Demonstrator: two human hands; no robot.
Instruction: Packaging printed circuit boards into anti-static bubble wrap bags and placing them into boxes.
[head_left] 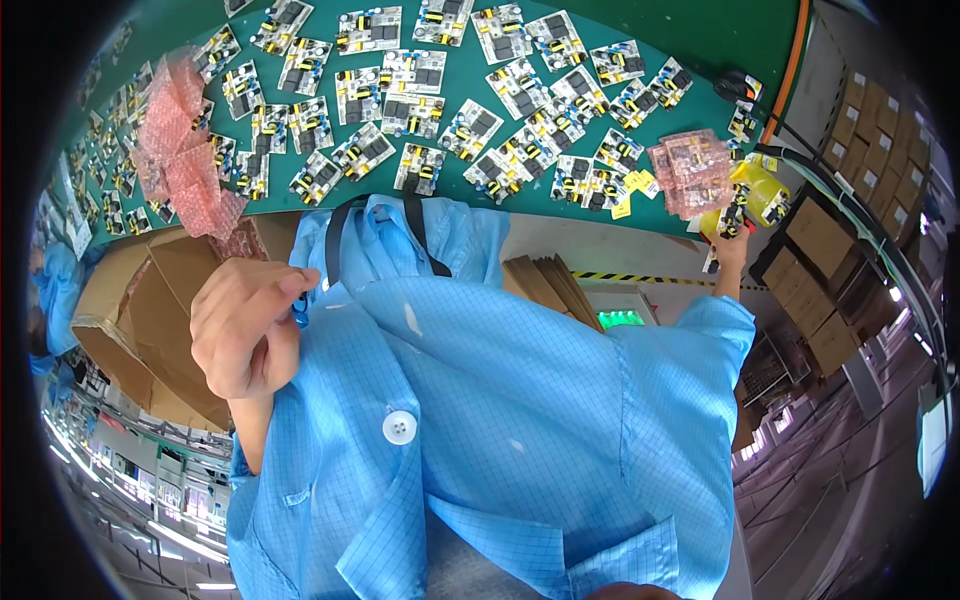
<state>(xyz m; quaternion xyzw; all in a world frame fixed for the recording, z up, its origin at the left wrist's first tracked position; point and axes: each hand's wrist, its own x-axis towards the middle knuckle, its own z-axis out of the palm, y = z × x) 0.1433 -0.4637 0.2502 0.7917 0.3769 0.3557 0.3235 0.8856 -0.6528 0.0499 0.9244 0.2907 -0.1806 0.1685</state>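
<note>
1. Reaching out at the table's edge, the right hand (pixel 730 248) looks closed on a circuit board (pixel 738 212), though the parts overlap so much there that I can't say exactly where the fingers grip. My guess is an edge hold, to keep off the components.

2. Left hand (pixel 245 335) is up in front of the blue jacket (pixel 520 380), well apart from the table, fingers curled in. Something small and dark shows by the fingertips, but I can't tell if it's being pinched or is just behind them.

3. Right beside that right hand there's a yellow container (pixel 765 190), and next to it a pink bubble-wrap bundle (pixel 690 172), probably wrapped like that for cushioning. Some yellow labels (pixel 635 187) lie just left of the bundle, handy for the same hand I'd say.

4. The other boards (pixel 413 72) are spread over the green table (pixel 690 40), some overlapping, mostly component side up, likely so nothing gets crushed.

5. Over on the left, a long pink bubble-wrap sheet (pixel 180 150) drapes off the edge above an open cardboard box (pixel 160 320), maybe parked there to stay within reach. Far right, stacked cartons (pixel 880 130).
</note>
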